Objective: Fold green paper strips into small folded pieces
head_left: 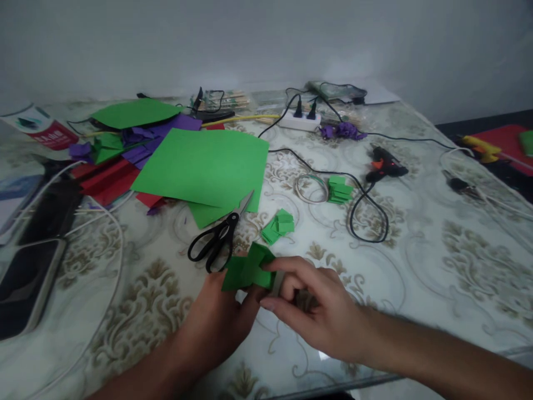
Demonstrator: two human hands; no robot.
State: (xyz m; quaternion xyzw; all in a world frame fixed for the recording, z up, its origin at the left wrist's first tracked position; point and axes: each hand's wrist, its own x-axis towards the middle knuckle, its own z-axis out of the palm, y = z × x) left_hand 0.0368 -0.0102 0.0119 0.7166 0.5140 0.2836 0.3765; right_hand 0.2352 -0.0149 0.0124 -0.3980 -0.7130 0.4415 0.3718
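A folded green paper piece (249, 270) with raised flaps is held over the near part of the table. My left hand (222, 316) grips it from below, and the paper hides some of those fingers. My right hand (322, 305) pinches its right edge between thumb and bent fingers. A pale strip shows beside the right index finger; what it is I cannot tell. Just beyond the hands lie black-handled scissors (225, 230), blades pointing away, and small folded green pieces (280, 225). More folded green paper (340, 190) rests beside a roll of tape (311, 189).
Large green sheets (208, 164) lie over red paper (110, 178) and purple paper (166, 133). A glue gun (385, 164) and its looped black cable sit at right. Behind is a white power strip (300, 120). A phone (29, 283) and a paper cup (44, 125) are at left.
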